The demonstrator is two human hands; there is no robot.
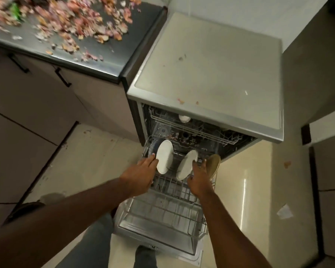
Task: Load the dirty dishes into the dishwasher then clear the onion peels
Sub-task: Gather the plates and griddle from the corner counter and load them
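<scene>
I count two white plates (164, 156) upright in the lower rack (168, 192). My left hand (141, 176) and right hand (198, 179) each touch one, fingers loosely spread. Onion peels (81, 22) litter the counter (97, 53).

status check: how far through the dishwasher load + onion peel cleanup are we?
Partway through loading. Done: a blue dish and a tan bowl stand in the pulled-out lower rack. In hand: the left hand touches one white plate, and the right hand is at a second white plate, both upright in the rack. Left: the onion peels still cover the countertop, untouched.
</scene>
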